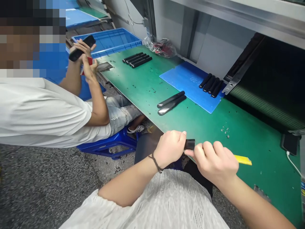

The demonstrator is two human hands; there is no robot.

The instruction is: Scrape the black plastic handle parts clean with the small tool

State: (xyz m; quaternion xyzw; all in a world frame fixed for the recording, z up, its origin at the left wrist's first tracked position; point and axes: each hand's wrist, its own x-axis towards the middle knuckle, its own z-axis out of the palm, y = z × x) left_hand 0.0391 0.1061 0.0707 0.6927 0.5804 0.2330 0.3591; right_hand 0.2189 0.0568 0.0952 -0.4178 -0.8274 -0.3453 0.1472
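Note:
My left hand [172, 146] is closed round a black, rod-like piece [190, 144], whose blunt end sticks out toward my right hand. My right hand [215, 159] is a fist round a tool with a flat yellow handle [243, 160]. Only the handle's rear end shows; the working end is hidden by my fingers. Both hands are close together over the front edge of the green table [202, 124], with the right thumb near the end of the black piece. Just beyond them lie two glossy black handle-shaped pieces [172, 103], side by side.
Several black pieces lie on a blue sheet [183, 76]; more black pieces [137, 59] lie farther left. A co-worker [43, 111] sits at the left, holding a black piece and something red. A blue crate [109, 39], a plastic bag [162, 47] and a phone [289, 143] are around the table.

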